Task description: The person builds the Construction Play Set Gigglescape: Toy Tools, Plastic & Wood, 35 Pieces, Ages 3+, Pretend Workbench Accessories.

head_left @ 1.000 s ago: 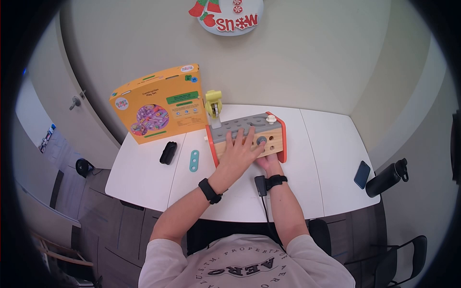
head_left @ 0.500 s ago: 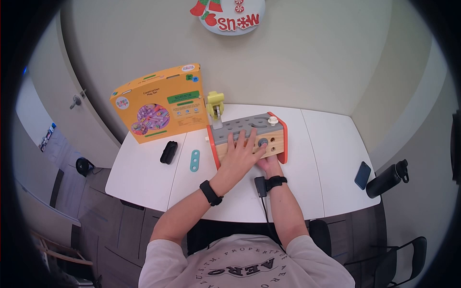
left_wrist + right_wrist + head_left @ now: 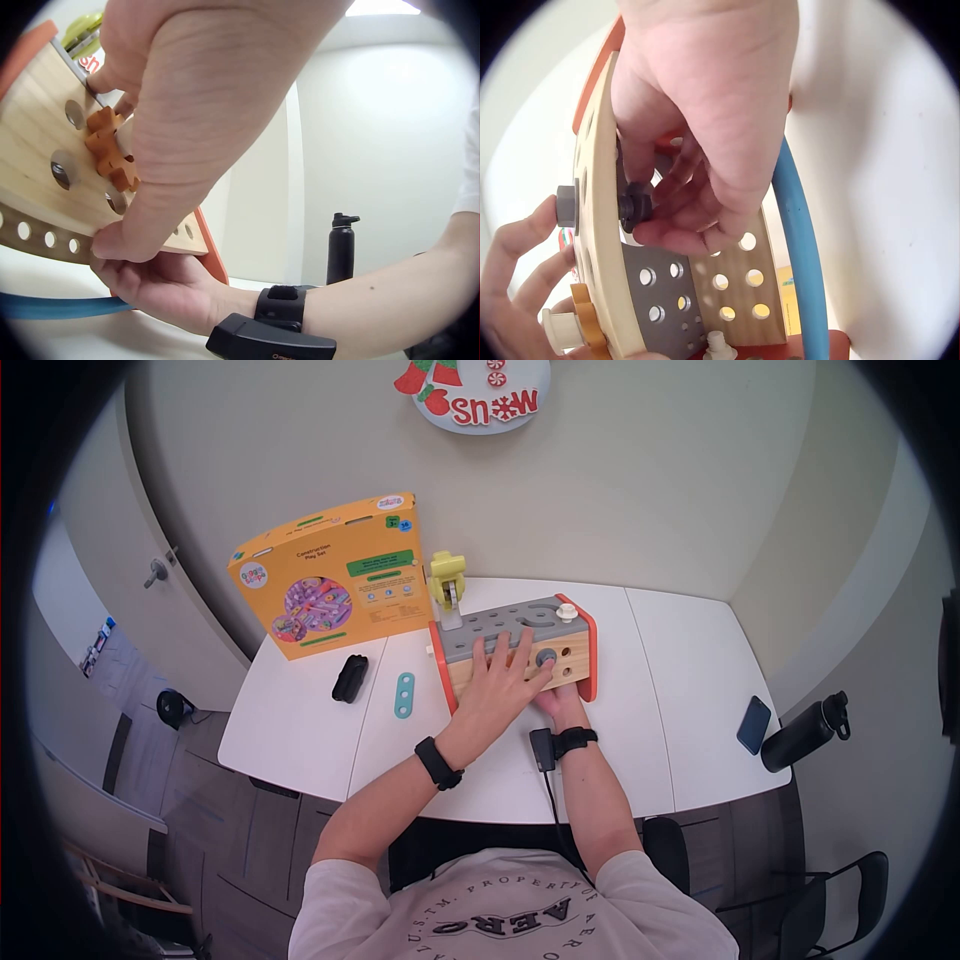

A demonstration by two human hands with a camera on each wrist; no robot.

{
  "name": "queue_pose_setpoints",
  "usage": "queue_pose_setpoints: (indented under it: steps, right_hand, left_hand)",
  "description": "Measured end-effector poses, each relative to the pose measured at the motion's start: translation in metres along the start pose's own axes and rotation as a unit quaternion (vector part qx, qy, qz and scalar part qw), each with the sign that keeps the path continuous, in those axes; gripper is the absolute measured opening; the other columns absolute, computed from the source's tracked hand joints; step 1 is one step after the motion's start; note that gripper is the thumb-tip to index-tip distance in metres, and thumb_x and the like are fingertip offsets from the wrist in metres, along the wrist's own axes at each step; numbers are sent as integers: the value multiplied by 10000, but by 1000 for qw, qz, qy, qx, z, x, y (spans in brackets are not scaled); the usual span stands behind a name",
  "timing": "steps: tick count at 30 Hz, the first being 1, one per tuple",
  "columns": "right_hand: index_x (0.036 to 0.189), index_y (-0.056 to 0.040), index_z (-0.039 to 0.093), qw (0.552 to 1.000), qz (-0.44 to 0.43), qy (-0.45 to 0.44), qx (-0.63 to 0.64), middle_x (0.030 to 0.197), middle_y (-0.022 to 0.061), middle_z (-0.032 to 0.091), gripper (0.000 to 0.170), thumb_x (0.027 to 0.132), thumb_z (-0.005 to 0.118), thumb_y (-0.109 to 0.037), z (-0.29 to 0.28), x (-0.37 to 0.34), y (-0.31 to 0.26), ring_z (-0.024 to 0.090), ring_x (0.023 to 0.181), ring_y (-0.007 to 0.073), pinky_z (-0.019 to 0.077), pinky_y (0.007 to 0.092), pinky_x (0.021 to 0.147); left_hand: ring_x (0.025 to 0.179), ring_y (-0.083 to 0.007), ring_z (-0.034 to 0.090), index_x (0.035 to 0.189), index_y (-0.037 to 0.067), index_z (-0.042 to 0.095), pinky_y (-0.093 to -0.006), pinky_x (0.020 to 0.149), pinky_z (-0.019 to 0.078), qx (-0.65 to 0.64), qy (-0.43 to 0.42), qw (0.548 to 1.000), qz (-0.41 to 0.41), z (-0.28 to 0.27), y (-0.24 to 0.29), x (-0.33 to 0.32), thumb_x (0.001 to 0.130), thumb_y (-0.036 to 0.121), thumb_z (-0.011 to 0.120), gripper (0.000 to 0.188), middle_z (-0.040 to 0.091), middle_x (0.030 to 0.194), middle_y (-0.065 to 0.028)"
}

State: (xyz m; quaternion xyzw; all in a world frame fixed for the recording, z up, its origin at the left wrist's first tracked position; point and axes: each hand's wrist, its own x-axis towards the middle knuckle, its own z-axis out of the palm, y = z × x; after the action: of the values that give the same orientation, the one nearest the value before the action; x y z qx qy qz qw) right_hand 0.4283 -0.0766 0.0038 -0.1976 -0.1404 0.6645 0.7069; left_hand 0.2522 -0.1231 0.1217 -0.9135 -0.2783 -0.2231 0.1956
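A toy workbench (image 3: 500, 622) with a wooden front panel, grey perforated top and red ends stands on the white table. My left hand (image 3: 497, 685) spreads its fingers over the front panel, with a fingertip touching the head of a grey bolt (image 3: 568, 206) outside. My right hand (image 3: 705, 112) reaches inside from below, and its fingers pinch a dark grey nut (image 3: 637, 208) on the bolt's inner end. Under my left hand an orange gear (image 3: 112, 146) sits on the panel with a white bolt (image 3: 561, 330) through it. From above, the right fingers are hidden behind the panel.
A yellow-and-grey toy tool (image 3: 449, 575) stands at the workbench's back left, near the orange box (image 3: 380, 580). A teal strip with holes (image 3: 404, 695) and a black case (image 3: 350, 678) lie to the left. At the right are a phone (image 3: 754, 724) and black bottle (image 3: 805, 730).
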Motion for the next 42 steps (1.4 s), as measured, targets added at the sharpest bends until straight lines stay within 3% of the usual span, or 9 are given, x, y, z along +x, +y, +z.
queue_pose_setpoints:
  steps: [21,30,39,42]
  right_hand:
    - [1497,-133,482,999,33,-5,0,1475,133,567,496,1094,478,-422,-1,-1,0,588,1313,333,518,525,1097]
    - [1495,-117,483,999,21,-30,8,1467,135,573,469,1094,509,-359,-3,0,-3,595,1308,320,532,508,1089]
    - [1493,-140,483,997,-5,2,-75,1440,110,596,479,1065,601,-322,-20,11,5,620,1279,270,576,453,1042]
    - [1428,-129,525,995,29,2,-98,1373,94,629,373,1084,570,-267,-34,15,5,664,1181,223,602,406,938]
  left_hand:
    - [1388,-457,454,1399,192,617,-660,1099,346,-1,0,1000,0,-2,1,-1,891,46,636,530,407,1583,-250]
    - [1392,-459,448,1425,196,597,-664,1104,342,-2,-2,1000,0,-3,2,-1,882,22,634,572,400,1586,-253]
    - [1368,-461,461,1431,195,597,-666,1101,352,12,8,1000,-2,4,2,1,848,14,660,614,401,1581,-256]
    - [1372,-450,462,1440,201,593,-655,1104,355,17,18,1000,-1,9,2,0,838,22,669,632,398,1586,-250]
